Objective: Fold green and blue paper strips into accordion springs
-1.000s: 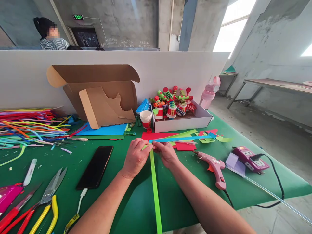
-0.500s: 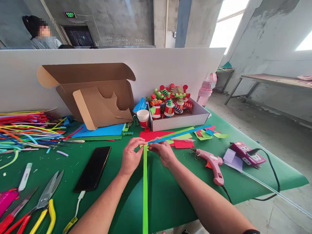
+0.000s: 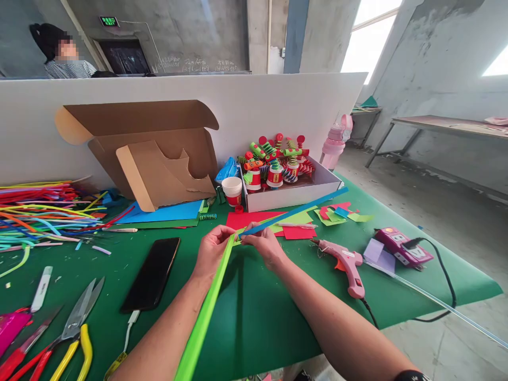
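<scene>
Near the middle of the table, my left hand (image 3: 214,248) pinches the upper end of a long green paper strip (image 3: 204,317), which runs down toward me over my left forearm. Close beside it, my right hand (image 3: 265,246) pinches a blue paper strip (image 3: 297,211) that reaches up and right toward the white box. The two strips meet between my fingertips, where a short green piece also shows. How they are joined is hidden by the fingers.
Left are scissors (image 3: 77,317), a phone (image 3: 151,274) and pipe cleaners (image 3: 39,211). Behind stand cardboard (image 3: 162,174), paper cups (image 3: 232,190) and a white box (image 3: 293,197) of crafts. Right lie a glue gun (image 3: 343,262) and its cord. A person (image 3: 59,58) is beyond the partition.
The green strip has swung from hanging straight down to slanting down-left and looks closer. The blue strip's far end has risen slightly. Both hands keep their pinch.
</scene>
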Demonstrator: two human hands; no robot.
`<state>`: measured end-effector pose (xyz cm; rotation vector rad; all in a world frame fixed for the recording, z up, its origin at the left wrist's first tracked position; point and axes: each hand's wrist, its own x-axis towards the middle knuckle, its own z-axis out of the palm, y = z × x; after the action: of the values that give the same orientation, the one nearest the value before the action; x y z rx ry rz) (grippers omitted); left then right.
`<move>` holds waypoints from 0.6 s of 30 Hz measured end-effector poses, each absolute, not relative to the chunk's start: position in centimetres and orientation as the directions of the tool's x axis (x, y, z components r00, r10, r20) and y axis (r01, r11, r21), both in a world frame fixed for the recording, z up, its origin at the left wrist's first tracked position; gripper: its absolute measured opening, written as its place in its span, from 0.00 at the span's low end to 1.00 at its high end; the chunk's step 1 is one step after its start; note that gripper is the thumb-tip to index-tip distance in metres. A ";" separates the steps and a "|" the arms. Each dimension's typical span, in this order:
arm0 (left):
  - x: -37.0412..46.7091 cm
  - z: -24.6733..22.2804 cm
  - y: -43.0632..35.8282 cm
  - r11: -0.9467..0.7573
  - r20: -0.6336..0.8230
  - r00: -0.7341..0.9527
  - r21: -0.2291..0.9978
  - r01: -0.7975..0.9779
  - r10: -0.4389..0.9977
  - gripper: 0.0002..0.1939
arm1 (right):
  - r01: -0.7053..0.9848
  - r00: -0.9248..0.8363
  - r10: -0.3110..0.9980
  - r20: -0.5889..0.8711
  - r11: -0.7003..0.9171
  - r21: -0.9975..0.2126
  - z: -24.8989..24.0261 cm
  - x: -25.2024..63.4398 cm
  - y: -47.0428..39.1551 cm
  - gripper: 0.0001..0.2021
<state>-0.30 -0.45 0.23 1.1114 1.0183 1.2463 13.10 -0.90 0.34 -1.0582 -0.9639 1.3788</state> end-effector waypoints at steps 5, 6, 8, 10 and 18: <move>-0.2 0.1 -0.4 -0.023 0.026 0.013 0.985 -0.173 1.000 0.16 | -0.270 -0.029 0.995 -0.100 -0.104 -0.957 0.5 13.2 -0.9 0.07; -0.2 0.2 -0.4 -0.016 0.020 0.026 0.986 -0.168 0.999 0.17 | -0.264 -0.035 0.994 -0.107 -0.112 -0.958 0.5 13.3 -0.9 0.07; -0.2 0.2 -0.4 0.001 0.006 0.041 0.984 -0.177 0.999 0.18 | -0.250 -0.050 0.992 -0.114 -0.123 -0.960 0.5 13.4 -0.8 0.06; -0.2 0.1 -0.3 0.020 -0.013 0.035 0.980 -0.200 0.999 0.19 | -0.231 -0.068 0.992 -0.111 -0.124 -0.965 0.4 13.5 -0.7 0.06; -0.2 -0.2 -0.3 0.027 -0.025 0.015 0.985 -0.172 1.000 0.19 | -0.170 -0.121 0.986 -0.115 -0.135 -0.976 0.5 13.8 -0.7 0.05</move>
<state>-0.20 -0.32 -0.17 1.0685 1.0847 1.2573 13.82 -0.68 0.46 -1.1106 -1.0915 1.4625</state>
